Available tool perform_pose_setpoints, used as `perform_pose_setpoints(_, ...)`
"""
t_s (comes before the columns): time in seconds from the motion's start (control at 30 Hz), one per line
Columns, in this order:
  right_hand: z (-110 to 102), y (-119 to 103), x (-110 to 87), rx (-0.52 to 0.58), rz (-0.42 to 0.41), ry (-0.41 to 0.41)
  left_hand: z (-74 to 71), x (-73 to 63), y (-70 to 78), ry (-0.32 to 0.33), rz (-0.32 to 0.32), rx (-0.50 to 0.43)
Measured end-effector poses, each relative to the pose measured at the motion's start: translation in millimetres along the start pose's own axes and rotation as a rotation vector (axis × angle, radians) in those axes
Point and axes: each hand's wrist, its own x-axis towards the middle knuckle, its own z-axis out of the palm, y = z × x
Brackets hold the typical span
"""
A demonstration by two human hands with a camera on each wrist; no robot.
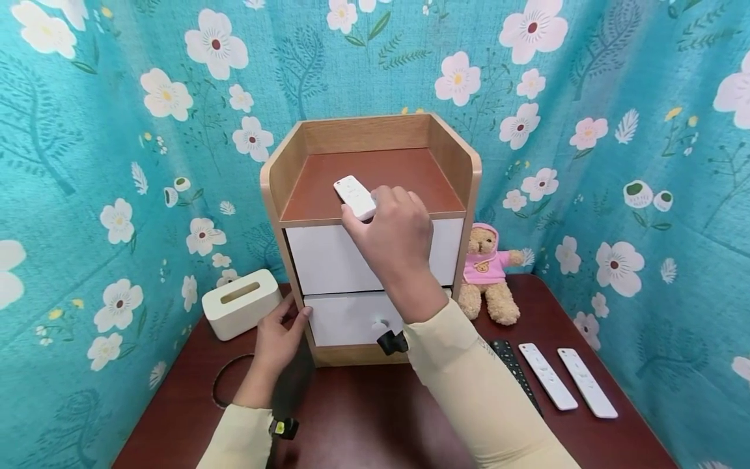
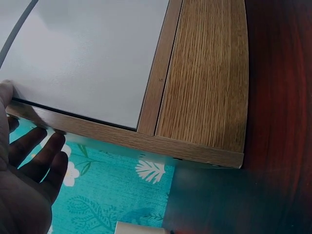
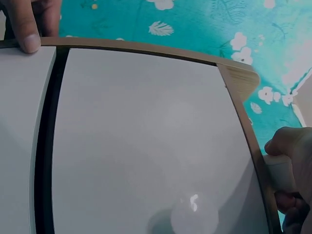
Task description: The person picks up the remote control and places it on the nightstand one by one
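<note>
My right hand [image 1: 398, 228] pinches a white remote control [image 1: 355, 197] by its near end, at the front edge of the cabinet's brown top. In the right wrist view the hand [image 3: 295, 165] is partly cut off, with the end of the remote [image 3: 280, 173] between thumb and fingers. The small wooden cabinet [image 1: 370, 133] has two white drawers, and the lower one [image 1: 346, 319] carries a round white knob. My left hand [image 1: 278, 335] holds the cabinet's left edge, thumb [image 3: 30, 43] on the drawer front and fingers [image 2: 41, 156] against the side panel.
A cream tissue box [image 1: 241, 306] stands left of the cabinet, with a dark ring-shaped band [image 1: 218, 381] nearby. A teddy bear [image 1: 489, 273] in a pink hoodie sits on the right. Two white remotes [image 1: 547, 376] and a black one [image 1: 515, 371] lie on the dark red table [image 1: 363, 417].
</note>
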Motion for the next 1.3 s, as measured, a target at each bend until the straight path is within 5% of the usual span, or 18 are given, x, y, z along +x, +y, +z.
perform_pose_setpoints(0.43,29.2,-26.1,6.1,-0.094,-0.045,0.039,-0.6,-1.3,2.8,0.001,-0.002,0.006)
perform_pose_setpoints(0.93,36.0,-36.1,0.1,0.067,-0.040,0.034,0.8,-0.5,2.3,0.008,0.021,0.015)
perform_pose_setpoints(1.3,39.2,-38.7,-3.6,0.058,-0.090,0.028,1.9,-3.7,1.6,-0.008,-0.016,0.035)
